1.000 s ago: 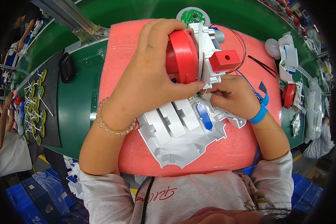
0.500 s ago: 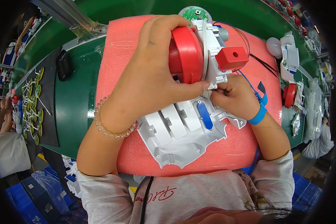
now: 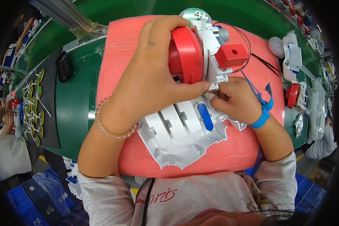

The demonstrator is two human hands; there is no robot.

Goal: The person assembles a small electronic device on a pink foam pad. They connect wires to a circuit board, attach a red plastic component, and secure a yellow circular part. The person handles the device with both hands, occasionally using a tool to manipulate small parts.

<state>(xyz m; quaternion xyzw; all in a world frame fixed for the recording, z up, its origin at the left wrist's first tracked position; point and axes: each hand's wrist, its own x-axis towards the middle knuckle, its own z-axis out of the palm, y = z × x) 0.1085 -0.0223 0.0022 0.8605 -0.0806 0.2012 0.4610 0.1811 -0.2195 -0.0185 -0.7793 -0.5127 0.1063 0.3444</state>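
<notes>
The left hand [image 3: 148, 75] was wrapped around the red drum [image 3: 190, 56] of a red-and-white assembly, its fingers over the far side and its thumb at the near end. The assembly was held up above the pink foam pad [image 3: 118, 52] on the counter [image 3: 79, 90], its white frame [image 3: 211, 47] running lengthwise from far to near, the near end leaning right. A red block [image 3: 231, 56] jutted from the frame's right side. The right hand [image 3: 235, 98] was the closer one to that near end, just beside it, with fingers curled inward; whether they pinched anything could not be told. Directly on the near side of both hands, the white shell [image 3: 177, 152] lay hollow side up on the pad.
</notes>
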